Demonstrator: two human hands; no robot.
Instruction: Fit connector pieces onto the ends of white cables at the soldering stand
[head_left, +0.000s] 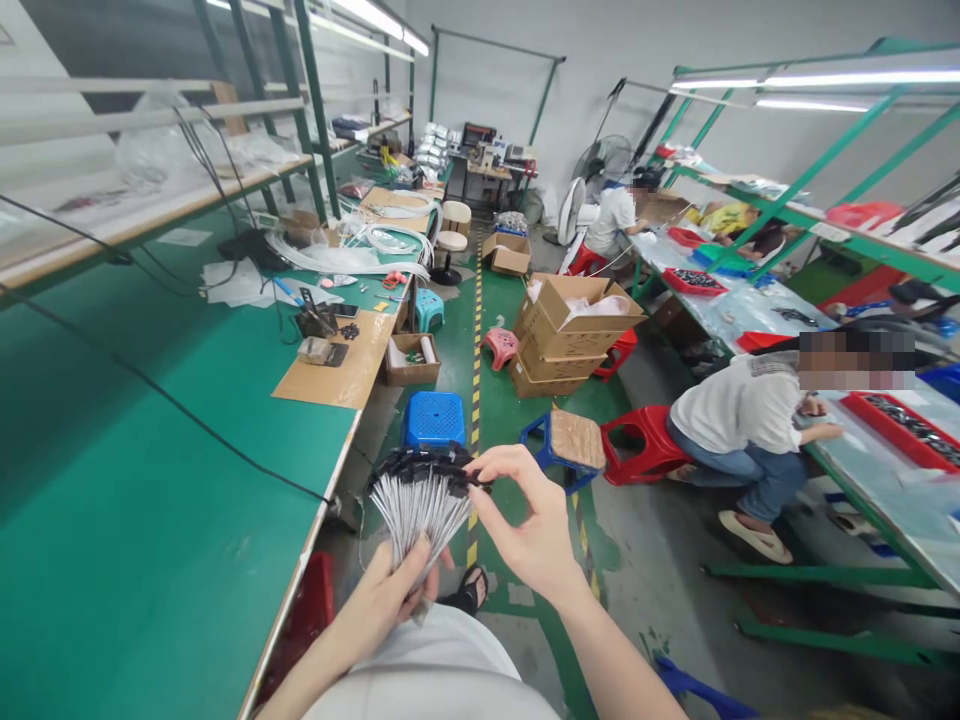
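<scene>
My left hand (405, 580) is wrapped round the lower part of a bundle of thin grey cables (420, 510). The cables fan out upward, and black connector-like ends (420, 465) crowd along their top. At the right edge of the fan, the thumb and forefinger of my right hand (529, 520) pinch one of these black ends. Its exact shape is too small to make out. The bundle is held in front of my body, above the floor and to the right of the green table's edge.
A long green table (150, 480) runs along my left, with a cardboard sheet (337, 375) on it. Ahead stand a blue stool (435, 418) and stacked cartons (559, 340). Co-workers sit at the right bench, one on a red stool (637, 455). A black cord (187, 415) crosses the table.
</scene>
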